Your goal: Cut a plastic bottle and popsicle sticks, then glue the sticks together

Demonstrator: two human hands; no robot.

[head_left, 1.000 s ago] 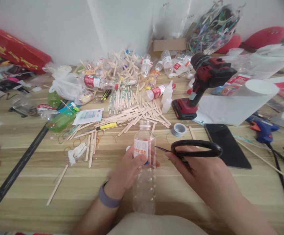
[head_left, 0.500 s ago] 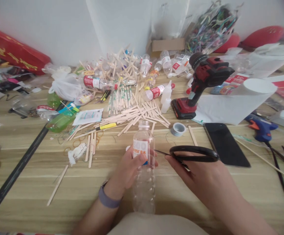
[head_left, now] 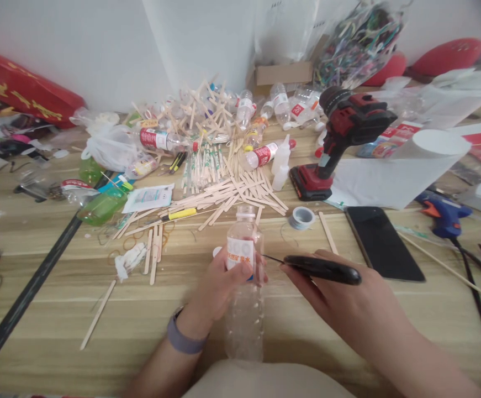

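Observation:
A clear plastic bottle (head_left: 245, 320) without a cap stands close to my body, its neck away from me. My left hand (head_left: 219, 279) is wrapped round its middle, thumb on the white label (head_left: 240, 251) with orange lettering. To the right, my right hand (head_left: 331, 284) holds black-handled scissors (head_left: 323, 269). Their thin blade points left, its tip at the bottle's right side near the label. The handles are seen nearly edge-on, and some of my right fingers are hidden beneath them.
Wooden sticks (head_left: 240, 190) are heaped beyond the bottle. A tape roll (head_left: 302, 218), a phone (head_left: 383, 243), a red and black drill (head_left: 343, 138) and a blue glue gun (head_left: 443, 213) lie or stand to the right. A green bottle (head_left: 103, 205) lies left.
The scissors have tilted in my right hand, so their handle loops now look narrow instead of open. The bottle and my left hand have shifted only slightly.

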